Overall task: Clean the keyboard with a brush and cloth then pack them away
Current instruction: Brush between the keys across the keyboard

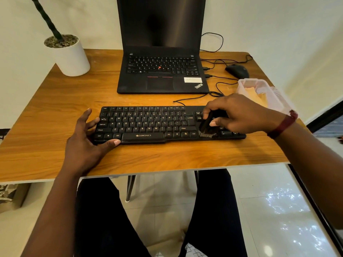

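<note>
The right hand (239, 113) is closed around a small black brush (207, 127), thumb and fingers pinching its body, with the pale bristle tips just below the grip pressed onto the keys at the right end of the black keyboard (148, 125). The left hand (87, 140) is spread wide and holds nothing, its thumb against the keyboard's front edge and its fingers against the left end. Just beyond the right hand stands a clear plastic container (267, 93) with an orange cloth (254, 95) inside.
</note>
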